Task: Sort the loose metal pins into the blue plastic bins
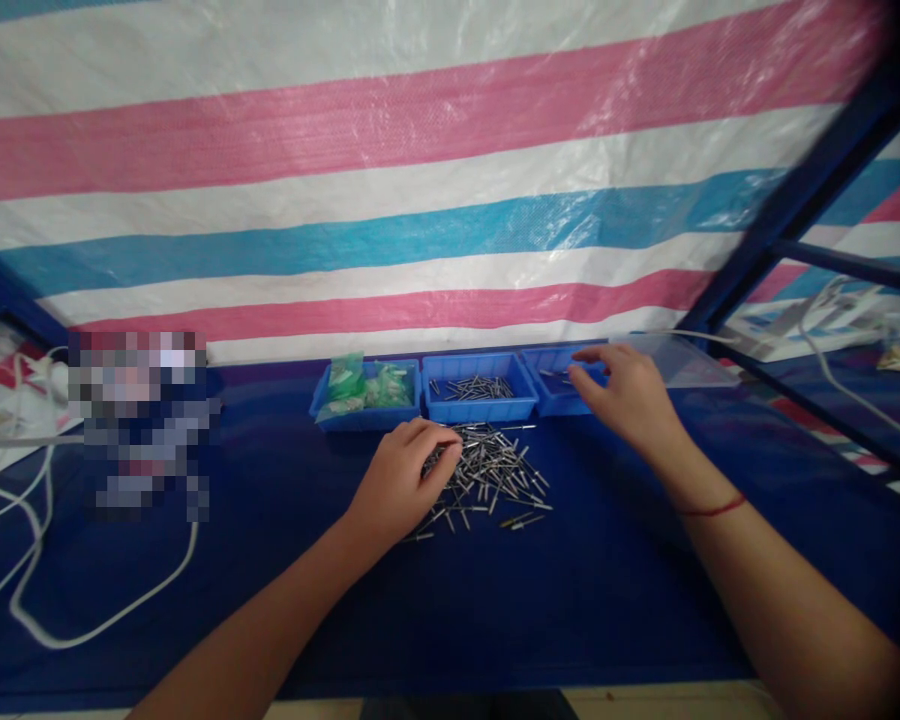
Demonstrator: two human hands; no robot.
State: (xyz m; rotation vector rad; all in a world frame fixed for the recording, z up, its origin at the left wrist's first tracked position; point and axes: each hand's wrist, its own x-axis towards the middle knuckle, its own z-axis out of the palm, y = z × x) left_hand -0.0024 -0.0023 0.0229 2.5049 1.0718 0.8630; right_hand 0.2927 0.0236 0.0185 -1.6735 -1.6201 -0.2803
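Note:
A loose pile of thin silver rivets (487, 465) lies on the dark blue table. My left hand (405, 475) is at the pile's left side, its thumb and fingers curled towards each other at the rivets; what it holds, if anything, is too small to tell. My right hand (622, 390) hovers over the right blue bin (559, 402), thumb and fingers apart, with nothing visible between them. A few rivets lie in that bin. The middle blue bin (480, 408) holds many rivets. Green plastic packets (346, 380) fill the left blue bin (371, 418).
A striped plastic sheet (420, 220) hangs behind the table (495, 610). White cables (105, 630) loop across the left side, by a blurred-out patch. A clear flat sheet (682, 362) lies behind my right hand. Blue frame posts (787, 200) stand at both sides.

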